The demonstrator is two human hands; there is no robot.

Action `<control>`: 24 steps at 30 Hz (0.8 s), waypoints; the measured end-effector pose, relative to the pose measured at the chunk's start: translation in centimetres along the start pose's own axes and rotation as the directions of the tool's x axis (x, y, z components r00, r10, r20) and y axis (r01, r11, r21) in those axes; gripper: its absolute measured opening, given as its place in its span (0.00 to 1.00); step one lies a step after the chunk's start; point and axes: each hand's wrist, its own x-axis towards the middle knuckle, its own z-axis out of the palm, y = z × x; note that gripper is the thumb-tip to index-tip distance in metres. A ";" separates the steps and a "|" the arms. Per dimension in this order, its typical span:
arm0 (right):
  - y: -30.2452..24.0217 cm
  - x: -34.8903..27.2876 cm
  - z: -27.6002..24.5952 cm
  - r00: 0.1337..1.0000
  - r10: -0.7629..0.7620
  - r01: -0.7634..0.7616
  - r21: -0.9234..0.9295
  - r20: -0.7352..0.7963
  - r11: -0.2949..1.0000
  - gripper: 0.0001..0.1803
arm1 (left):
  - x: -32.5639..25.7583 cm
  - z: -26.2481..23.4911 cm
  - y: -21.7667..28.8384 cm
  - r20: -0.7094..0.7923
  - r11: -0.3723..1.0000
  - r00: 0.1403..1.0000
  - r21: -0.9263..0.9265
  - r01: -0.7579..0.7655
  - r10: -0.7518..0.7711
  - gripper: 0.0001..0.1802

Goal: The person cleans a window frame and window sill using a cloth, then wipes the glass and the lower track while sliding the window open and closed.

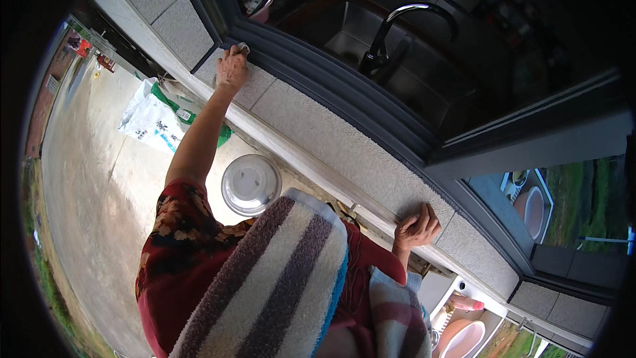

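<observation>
A pale concrete yard (93, 152) spreads down the left side, and the dark round edge of the view cuts it off. A long dark grey metal window frame (318, 84) runs on a slant across the top. Beneath it is a rough light grey tiled sill (331, 142). A thick towel with brown, cream and grey stripes (265, 278) lies across the body and hides much of the dark red flowered shirt (162, 292). The bottom edge cuts off both.

Through the window is a silver metal sink (358, 23); the room around it is so dark that its far parts are hard to see. A shiny black curved tap (379, 43) stands by it. A white plastic sack with blue marks (142, 117) lies on the yard, and the left arm covers part of it. Near that arm is a round silver-grey lid or pan; I can't tell which (250, 184). A pale pink tub (462, 339) is cut off at the bottom right.

The right hand (419, 225) rests on the sill's outer edge with bent fingers; I can't tell if they grip anything. The left hand (232, 68) is at the frame's corner, fingers closed on a small whitish thing (244, 48), mostly hidden.
</observation>
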 end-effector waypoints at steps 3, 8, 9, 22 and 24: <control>0.2 -0.2 0.0 1.000 0.004 -0.004 -0.007 -0.001 1.000 0.16 | 2.8 1.9 -2.8 -0.021 0.995 0.995 -0.020 0.095 -0.095 0.15; 0.0 0.0 0.0 1.000 0.014 -0.014 -0.006 0.001 1.000 0.17 | 5.4 4.2 -6.4 -0.007 0.989 0.990 -0.039 0.141 -0.141 0.14; 0.0 0.0 0.1 1.000 0.012 -0.012 -0.001 0.001 1.000 0.17 | 5.1 4.2 -6.4 -0.016 0.990 0.990 -0.019 0.139 -0.139 0.14; -0.1 0.1 0.0 1.000 -0.014 0.014 0.008 0.002 1.000 0.17 | 1.9 6.1 -14.4 0.210 -0.133 0.932 -0.975 0.177 -0.297 0.06; 0.0 -0.1 -0.1 1.000 -0.017 0.017 -0.007 0.002 1.000 0.17 | 2.2 6.7 -14.1 0.035 0.018 0.943 -0.999 0.043 -0.331 0.05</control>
